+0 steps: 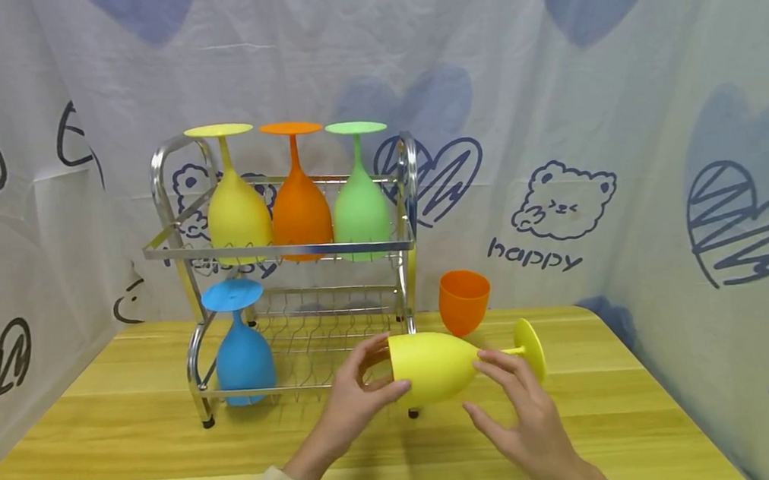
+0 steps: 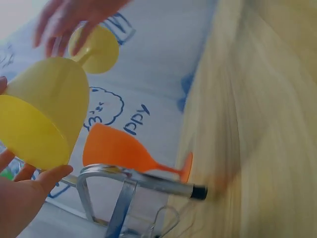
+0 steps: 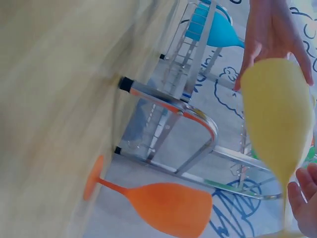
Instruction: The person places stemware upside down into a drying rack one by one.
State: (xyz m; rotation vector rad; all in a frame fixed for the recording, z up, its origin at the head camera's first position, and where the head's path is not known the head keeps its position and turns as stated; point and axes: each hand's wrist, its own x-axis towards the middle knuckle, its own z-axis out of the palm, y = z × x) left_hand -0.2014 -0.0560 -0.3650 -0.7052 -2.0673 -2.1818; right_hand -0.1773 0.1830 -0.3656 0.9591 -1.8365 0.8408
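A yellow plastic goblet (image 1: 433, 367) lies sideways in the air in front of the rack, its mouth to the left and its foot to the right. My left hand (image 1: 357, 395) grips it at the rim end, thumb on the near side and fingers behind. My right hand (image 1: 527, 418) touches the goblet where the bowl narrows into the stem, with its fingers extended and its thumb apart from the bowl. In the left wrist view the goblet's open mouth (image 2: 32, 134) faces the camera. The right wrist view shows the bowl (image 3: 277, 114) between both hands.
A two-tier metal dish rack (image 1: 289, 246) stands at the left. Upside down on its top tier are a yellow goblet (image 1: 237, 207), an orange goblet (image 1: 300, 209) and a green goblet (image 1: 361, 211). A blue goblet (image 1: 243, 355) is inverted below. Another orange goblet (image 1: 464, 305) stands upright right of the rack.
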